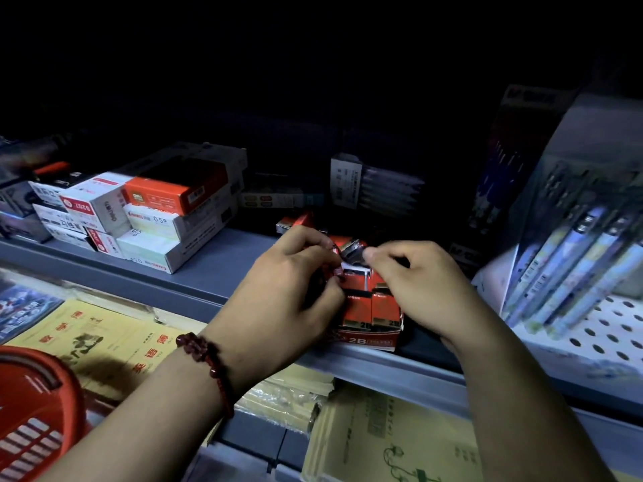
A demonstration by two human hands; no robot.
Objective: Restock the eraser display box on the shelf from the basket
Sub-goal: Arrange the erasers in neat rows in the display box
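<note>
"2B" on eraser display box (pixel 368 337)

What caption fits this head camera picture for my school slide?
Restocking: the left hand pinches a red eraser over the 2B display box on the shelf, the right hand alongside, basket nearby.

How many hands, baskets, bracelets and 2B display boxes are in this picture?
Hands: 2, the left hand and the right hand
Red basket: 1
Bead bracelet: 1
2B display box: 1
Total: 5
</note>
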